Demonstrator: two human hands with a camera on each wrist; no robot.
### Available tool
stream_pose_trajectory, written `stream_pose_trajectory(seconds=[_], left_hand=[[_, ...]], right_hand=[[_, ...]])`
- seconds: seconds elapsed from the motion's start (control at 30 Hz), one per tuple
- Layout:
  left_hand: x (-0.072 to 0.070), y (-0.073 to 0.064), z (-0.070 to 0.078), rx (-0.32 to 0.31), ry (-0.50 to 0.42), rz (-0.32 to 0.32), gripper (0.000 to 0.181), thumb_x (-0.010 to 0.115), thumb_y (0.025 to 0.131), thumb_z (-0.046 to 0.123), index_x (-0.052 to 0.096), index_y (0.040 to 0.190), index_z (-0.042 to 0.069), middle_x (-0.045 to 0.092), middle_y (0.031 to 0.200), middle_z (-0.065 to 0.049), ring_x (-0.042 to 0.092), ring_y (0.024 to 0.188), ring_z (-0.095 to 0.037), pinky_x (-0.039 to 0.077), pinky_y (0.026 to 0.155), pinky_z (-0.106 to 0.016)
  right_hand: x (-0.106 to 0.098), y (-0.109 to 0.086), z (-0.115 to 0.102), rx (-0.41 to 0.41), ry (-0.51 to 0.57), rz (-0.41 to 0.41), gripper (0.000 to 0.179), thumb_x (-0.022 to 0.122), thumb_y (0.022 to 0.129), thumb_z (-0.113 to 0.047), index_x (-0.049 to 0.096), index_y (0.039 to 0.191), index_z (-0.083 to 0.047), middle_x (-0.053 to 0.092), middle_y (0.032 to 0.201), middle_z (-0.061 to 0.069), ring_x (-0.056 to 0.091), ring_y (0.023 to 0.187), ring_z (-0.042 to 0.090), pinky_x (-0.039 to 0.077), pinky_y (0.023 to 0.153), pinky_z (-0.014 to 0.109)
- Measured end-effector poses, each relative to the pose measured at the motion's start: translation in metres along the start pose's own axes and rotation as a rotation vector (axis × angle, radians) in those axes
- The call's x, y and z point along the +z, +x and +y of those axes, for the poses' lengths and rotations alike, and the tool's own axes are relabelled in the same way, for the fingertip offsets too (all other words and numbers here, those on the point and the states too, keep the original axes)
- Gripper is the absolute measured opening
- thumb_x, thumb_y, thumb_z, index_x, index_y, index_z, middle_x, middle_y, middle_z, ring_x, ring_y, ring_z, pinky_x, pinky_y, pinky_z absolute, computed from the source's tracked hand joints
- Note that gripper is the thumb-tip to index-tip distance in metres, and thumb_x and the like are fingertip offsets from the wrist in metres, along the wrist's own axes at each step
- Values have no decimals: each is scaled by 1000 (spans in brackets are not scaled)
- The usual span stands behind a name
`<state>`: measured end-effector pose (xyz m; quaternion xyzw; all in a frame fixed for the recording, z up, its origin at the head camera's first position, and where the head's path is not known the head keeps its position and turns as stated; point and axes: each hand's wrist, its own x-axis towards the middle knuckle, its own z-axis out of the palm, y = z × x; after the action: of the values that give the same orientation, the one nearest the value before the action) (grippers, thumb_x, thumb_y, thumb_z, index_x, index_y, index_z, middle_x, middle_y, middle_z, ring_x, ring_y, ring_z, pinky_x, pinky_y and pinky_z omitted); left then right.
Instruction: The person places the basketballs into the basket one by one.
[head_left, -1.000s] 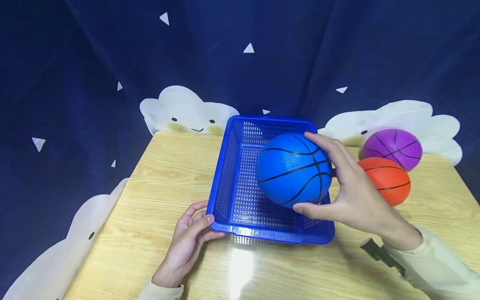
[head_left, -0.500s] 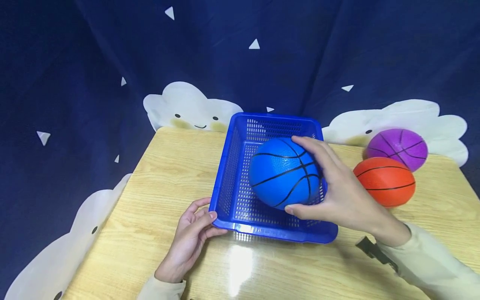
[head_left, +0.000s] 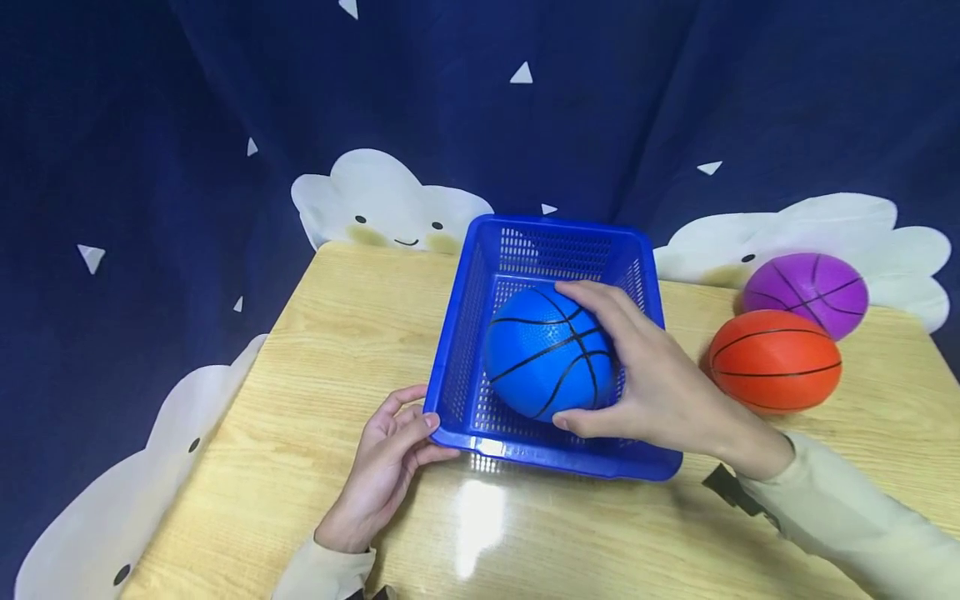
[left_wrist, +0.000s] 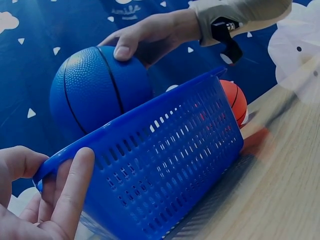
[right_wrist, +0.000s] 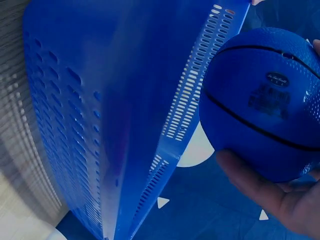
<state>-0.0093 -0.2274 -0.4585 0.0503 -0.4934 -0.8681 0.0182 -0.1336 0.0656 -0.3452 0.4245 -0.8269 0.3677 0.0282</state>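
A blue basketball (head_left: 543, 354) with black lines is gripped by my right hand (head_left: 652, 379), thumb on the near side and fingers on the far side. The ball is over the opening of a blue plastic basket (head_left: 450, 367) with slotted walls; in the left wrist view the ball (left_wrist: 95, 90) stands partly above the rim. My left hand (head_left: 386, 458) pinches the basket's near left corner, its thumb on the rim and other fingers under it. The right wrist view shows the ball (right_wrist: 265, 105) beside the basket wall (right_wrist: 75, 100).
An orange basketball (head_left: 776, 362) and a purple basketball (head_left: 810, 292) sit on the wooden table (head_left: 337, 333), right of the basket. A dark blue curtain (head_left: 420, 92) with white clouds and triangles hangs behind the table.
My right hand has carried the blue basketball left and slightly down, further over the middle of the basket. The left hand keeps its hold on the corner. The head view has shifted slightly.
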Motion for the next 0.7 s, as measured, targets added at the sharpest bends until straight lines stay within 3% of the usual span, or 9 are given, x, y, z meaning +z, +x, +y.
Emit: stream_pose_trajectory(seconds=[0.7], left_hand=[[0,2,0,-9,-19,16,37,57,100,-12,51,135,-2,70,104,-13,78,85,-20,72,82,-38]], right_hand=[[10,9,5,-20,-10,-69,117,100,72,-40,36,167,-20,44,162,11,49,143,36,58,106,71]])
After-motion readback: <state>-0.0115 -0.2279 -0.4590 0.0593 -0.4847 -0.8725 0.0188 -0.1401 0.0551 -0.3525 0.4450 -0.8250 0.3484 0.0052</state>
